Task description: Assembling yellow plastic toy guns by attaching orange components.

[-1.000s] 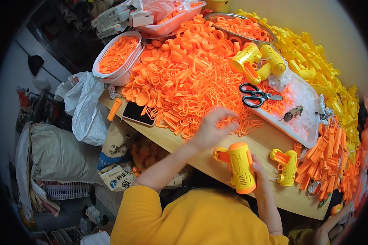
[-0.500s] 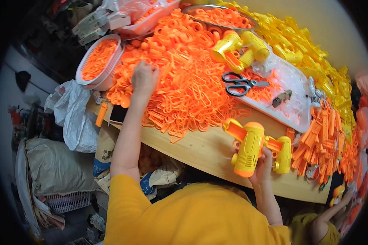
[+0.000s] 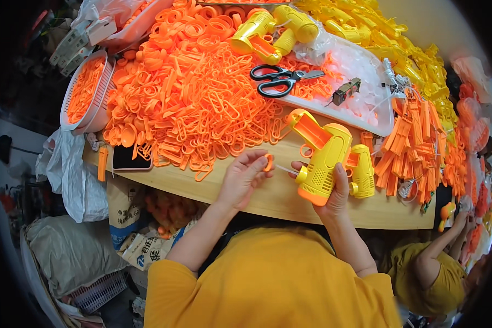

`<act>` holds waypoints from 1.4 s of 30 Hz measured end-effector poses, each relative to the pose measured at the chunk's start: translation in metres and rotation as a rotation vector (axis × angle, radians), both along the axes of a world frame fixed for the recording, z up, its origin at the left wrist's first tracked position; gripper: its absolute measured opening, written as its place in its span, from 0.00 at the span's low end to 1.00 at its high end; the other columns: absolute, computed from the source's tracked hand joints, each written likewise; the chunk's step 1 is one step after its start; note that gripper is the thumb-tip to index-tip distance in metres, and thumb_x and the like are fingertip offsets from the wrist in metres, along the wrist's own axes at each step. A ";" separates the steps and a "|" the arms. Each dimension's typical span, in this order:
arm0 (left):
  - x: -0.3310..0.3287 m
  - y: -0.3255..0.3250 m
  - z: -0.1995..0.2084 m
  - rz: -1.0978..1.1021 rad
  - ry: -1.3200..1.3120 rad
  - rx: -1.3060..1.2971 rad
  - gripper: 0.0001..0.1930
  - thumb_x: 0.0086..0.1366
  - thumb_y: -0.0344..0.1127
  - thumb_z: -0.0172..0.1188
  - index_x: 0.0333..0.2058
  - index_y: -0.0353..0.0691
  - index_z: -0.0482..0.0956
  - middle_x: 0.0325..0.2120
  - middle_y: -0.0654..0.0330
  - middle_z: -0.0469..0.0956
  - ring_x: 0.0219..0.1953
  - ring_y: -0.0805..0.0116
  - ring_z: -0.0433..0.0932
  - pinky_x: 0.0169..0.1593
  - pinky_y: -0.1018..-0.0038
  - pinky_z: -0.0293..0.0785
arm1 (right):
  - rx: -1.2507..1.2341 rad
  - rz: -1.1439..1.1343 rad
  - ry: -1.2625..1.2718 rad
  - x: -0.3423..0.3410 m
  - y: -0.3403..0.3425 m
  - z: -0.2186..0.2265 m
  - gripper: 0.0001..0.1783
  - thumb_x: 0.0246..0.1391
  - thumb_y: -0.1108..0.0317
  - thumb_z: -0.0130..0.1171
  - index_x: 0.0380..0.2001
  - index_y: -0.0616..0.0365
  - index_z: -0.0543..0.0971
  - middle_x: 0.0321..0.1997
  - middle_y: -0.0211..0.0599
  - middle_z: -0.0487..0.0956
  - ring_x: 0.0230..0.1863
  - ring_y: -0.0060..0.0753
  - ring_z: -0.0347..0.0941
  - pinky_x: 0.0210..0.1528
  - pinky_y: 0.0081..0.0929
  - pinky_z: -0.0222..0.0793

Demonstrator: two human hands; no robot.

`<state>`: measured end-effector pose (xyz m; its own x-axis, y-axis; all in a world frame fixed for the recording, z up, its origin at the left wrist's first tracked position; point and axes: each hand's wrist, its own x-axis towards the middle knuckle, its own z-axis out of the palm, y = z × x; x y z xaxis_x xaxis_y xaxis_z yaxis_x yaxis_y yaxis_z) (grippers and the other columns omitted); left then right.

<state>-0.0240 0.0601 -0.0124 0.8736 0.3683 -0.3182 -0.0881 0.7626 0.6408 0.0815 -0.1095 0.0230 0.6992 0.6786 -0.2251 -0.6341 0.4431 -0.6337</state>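
My right hand [image 3: 336, 192] is wrapped round a yellow gun-shaped plastic toy body [image 3: 323, 169] with an orange end cap and an open orange-lined handle. A thin white stem [image 3: 286, 169] sticks out of its left side. Just left of that stem, my left hand [image 3: 245, 179] pinches a small orange plastic ring [image 3: 268, 162] between thumb and fingers; ring and stem look close but apart. Another yellow toy body [image 3: 363, 174] lies on the table right of my right hand. Behind the held toy, a loose orange ring [image 3: 306, 150] shows.
Orange clips and rings [image 3: 202, 104] are heaped at the left. Black-handled scissors [image 3: 281, 79] lie on a white tray [image 3: 385, 123] of clear parts. Yellow toy bodies [image 3: 268, 33] stand behind. Orange strips [image 3: 415, 147] pile at right; a phone [image 3: 130, 159] rests near the edge. A co-worker [image 3: 434, 268] sits at lower right.
My left hand has come from the orange heap toward the toy, and a small orange ring now shows in its fingers. My right hand still holds the toy. The whole view has shifted.
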 end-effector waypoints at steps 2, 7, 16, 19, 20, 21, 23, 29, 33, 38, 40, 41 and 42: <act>0.004 -0.012 0.006 -0.003 -0.006 -0.073 0.17 0.63 0.29 0.58 0.50 0.38 0.68 0.40 0.57 0.77 0.40 0.70 0.77 0.45 0.72 0.76 | -0.018 -0.005 -0.007 0.000 -0.001 -0.002 0.34 0.54 0.45 0.54 0.56 0.57 0.65 0.51 0.44 0.73 0.50 0.58 0.73 0.53 0.60 0.67; 0.007 -0.023 0.012 -0.033 -0.081 -0.077 0.23 0.64 0.28 0.57 0.56 0.41 0.61 0.43 0.55 0.77 0.43 0.70 0.77 0.48 0.72 0.74 | -0.037 -0.031 -0.043 -0.004 0.004 0.000 0.33 0.53 0.49 0.55 0.55 0.62 0.65 0.52 0.47 0.73 0.52 0.51 0.73 0.54 0.52 0.69; 0.005 -0.051 0.019 -0.018 -0.077 0.230 0.14 0.66 0.28 0.54 0.49 0.31 0.73 0.43 0.56 0.77 0.45 0.72 0.76 0.51 0.76 0.72 | -0.019 0.005 -0.016 -0.004 0.010 -0.007 0.36 0.50 0.50 0.55 0.55 0.64 0.63 0.49 0.49 0.74 0.51 0.44 0.73 0.52 0.41 0.72; -0.002 -0.069 0.019 0.044 -0.047 0.414 0.20 0.64 0.27 0.57 0.54 0.30 0.67 0.47 0.56 0.74 0.50 0.70 0.73 0.57 0.72 0.67 | -0.012 -0.075 0.004 -0.008 0.017 0.000 0.36 0.50 0.50 0.55 0.55 0.65 0.63 0.49 0.52 0.74 0.49 0.44 0.74 0.52 0.39 0.72; -0.001 -0.076 0.018 0.068 -0.142 0.507 0.25 0.61 0.26 0.60 0.56 0.31 0.64 0.50 0.55 0.70 0.53 0.68 0.70 0.59 0.70 0.65 | -0.012 -0.077 0.003 -0.007 0.016 0.000 0.36 0.50 0.50 0.55 0.55 0.65 0.63 0.49 0.52 0.74 0.49 0.44 0.74 0.52 0.39 0.72; -0.001 -0.079 0.017 0.092 -0.236 0.601 0.30 0.59 0.26 0.63 0.58 0.32 0.60 0.53 0.55 0.67 0.55 0.67 0.68 0.61 0.69 0.62 | 0.011 -0.062 0.013 -0.006 0.015 -0.002 0.34 0.51 0.52 0.55 0.54 0.66 0.64 0.47 0.51 0.74 0.48 0.43 0.74 0.51 0.37 0.73; 0.001 -0.074 0.015 -0.016 -0.223 0.655 0.39 0.55 0.27 0.67 0.60 0.34 0.52 0.57 0.55 0.61 0.59 0.64 0.63 0.63 0.68 0.58 | 0.036 -0.047 0.023 -0.005 0.015 -0.006 0.31 0.51 0.54 0.55 0.52 0.66 0.64 0.44 0.51 0.75 0.47 0.41 0.75 0.49 0.36 0.74; 0.009 -0.080 0.009 -0.007 -0.239 0.819 0.40 0.56 0.27 0.65 0.60 0.36 0.48 0.57 0.50 0.58 0.60 0.60 0.62 0.63 0.65 0.59 | -0.039 -0.145 -0.102 -0.003 0.017 -0.003 0.28 0.51 0.59 0.56 0.50 0.67 0.64 0.43 0.50 0.75 0.46 0.41 0.75 0.46 0.35 0.75; 0.010 -0.089 0.004 0.107 -0.275 0.707 0.40 0.55 0.30 0.66 0.60 0.33 0.49 0.57 0.50 0.57 0.59 0.59 0.63 0.62 0.65 0.61 | -0.094 -0.161 -0.190 -0.007 0.023 0.003 0.28 0.52 0.56 0.54 0.50 0.66 0.64 0.44 0.52 0.75 0.44 0.40 0.76 0.45 0.34 0.76; 0.012 -0.083 0.011 0.134 -0.278 0.796 0.39 0.56 0.31 0.66 0.60 0.34 0.51 0.54 0.49 0.60 0.57 0.58 0.65 0.59 0.66 0.64 | -0.127 -0.192 -0.208 -0.005 0.022 -0.001 0.29 0.53 0.53 0.51 0.50 0.66 0.66 0.45 0.54 0.75 0.44 0.39 0.76 0.46 0.35 0.75; 0.009 -0.058 0.022 -0.053 -0.148 1.186 0.35 0.54 0.34 0.67 0.58 0.36 0.59 0.51 0.49 0.65 0.55 0.54 0.67 0.55 0.66 0.67 | -0.195 -0.122 -0.203 0.007 0.014 -0.006 0.30 0.52 0.55 0.53 0.52 0.65 0.65 0.44 0.51 0.75 0.44 0.39 0.76 0.46 0.35 0.75; 0.006 -0.045 0.024 -0.057 -0.152 1.183 0.35 0.54 0.34 0.67 0.58 0.36 0.59 0.51 0.49 0.65 0.55 0.54 0.67 0.55 0.66 0.67 | -0.198 -0.127 -0.203 0.015 0.008 -0.006 0.30 0.52 0.55 0.53 0.52 0.65 0.65 0.44 0.51 0.75 0.44 0.39 0.76 0.46 0.35 0.75; -0.001 -0.030 0.028 0.046 -0.109 1.438 0.33 0.53 0.35 0.68 0.56 0.37 0.63 0.51 0.49 0.66 0.53 0.53 0.68 0.54 0.65 0.67 | -0.205 0.023 -0.151 0.020 0.003 -0.003 0.30 0.51 0.55 0.54 0.53 0.65 0.65 0.45 0.50 0.76 0.44 0.39 0.76 0.46 0.35 0.75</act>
